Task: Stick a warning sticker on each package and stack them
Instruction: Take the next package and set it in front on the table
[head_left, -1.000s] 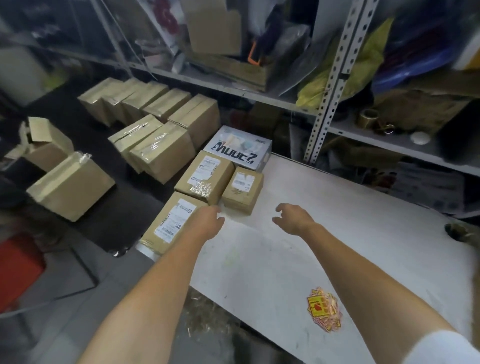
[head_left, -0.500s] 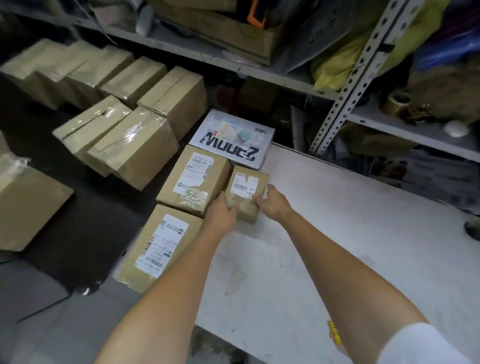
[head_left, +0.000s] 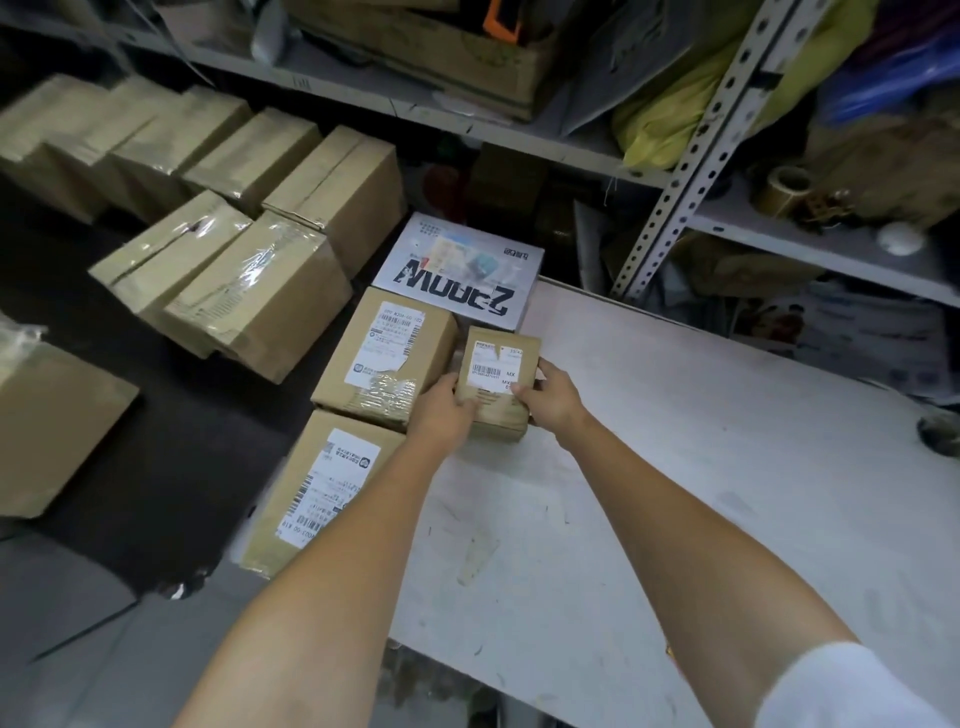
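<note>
Small package (head_left: 500, 347) between left hand (head_left: 442, 411), right hand (head_left: 551, 397)

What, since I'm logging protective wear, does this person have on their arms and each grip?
No gloves, rings or watch show on the left grip or the right grip; both are bare hands. Both forearms are uncovered. A white fabric short sleeve covers the right upper arm at the frame's lower right corner. No sleeve shows on the left arm within the frame.

small package (head_left: 498, 384): brown, white label | table (head_left: 675, 467): white | printed box (head_left: 460, 273): grey-white
</note>
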